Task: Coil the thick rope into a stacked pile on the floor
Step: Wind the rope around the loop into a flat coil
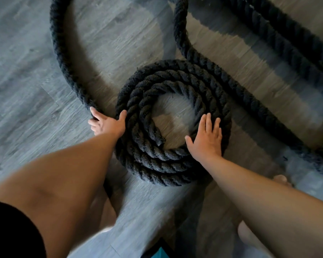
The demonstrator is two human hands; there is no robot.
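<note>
On the floor (26, 71), R hand (206, 138) flat on rope coil (157, 161); L hand (105, 124) prob. grips loose strand (63, 62), fingers (95, 114) partly hidden.

We find open floor (22, 75) left of the loose arc of rope (58, 43), and a bare wedge between that arc and the coil (175, 75), closed at the near end where our left hand (108, 124) grips the arc. Right of the coil, two rope runs (250, 101) bar the way. Our right hand (207, 140) lies flat on the rings beside the small bare centre.
</note>
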